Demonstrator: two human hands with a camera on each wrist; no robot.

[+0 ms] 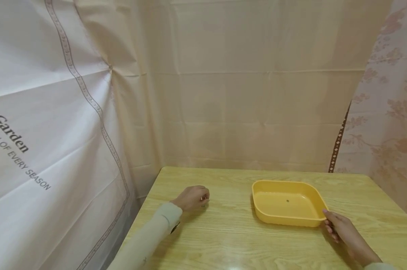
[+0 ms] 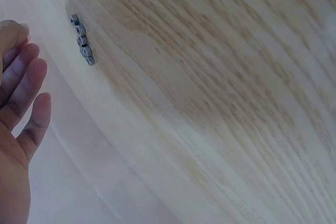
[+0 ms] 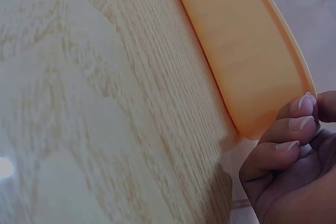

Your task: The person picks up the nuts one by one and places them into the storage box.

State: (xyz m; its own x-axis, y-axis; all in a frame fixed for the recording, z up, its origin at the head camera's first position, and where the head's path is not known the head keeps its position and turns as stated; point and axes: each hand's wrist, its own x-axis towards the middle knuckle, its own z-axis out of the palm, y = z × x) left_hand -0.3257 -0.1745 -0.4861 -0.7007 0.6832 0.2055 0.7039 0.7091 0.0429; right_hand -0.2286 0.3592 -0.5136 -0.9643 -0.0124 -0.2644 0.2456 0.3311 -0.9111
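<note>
My right hand [image 1: 342, 228] grips the near right corner of a yellow plastic tray [image 1: 288, 222], thumb on the rim and fingers curled against the outer wall; the right wrist view shows those fingers [image 3: 283, 129] at the tray's corner [image 3: 247, 77]. One small dark nut-like piece [image 1: 287, 201] lies on the tray's floor. Over the table's left part, my left hand [image 1: 191, 198] hovers with fingers loosely bent and nothing visible in them. Close by its fingertips, several small metal nuts [image 2: 82, 40] lie in a row on the wood; in the head view the hand mostly hides them.
The light wood-grain table [image 1: 230, 243] has rounded far corners. A beige cloth [image 1: 244, 112] hangs behind it, a white printed sheet [image 1: 55, 150] on the left, and a floral sheet [image 1: 389, 123] on the right.
</note>
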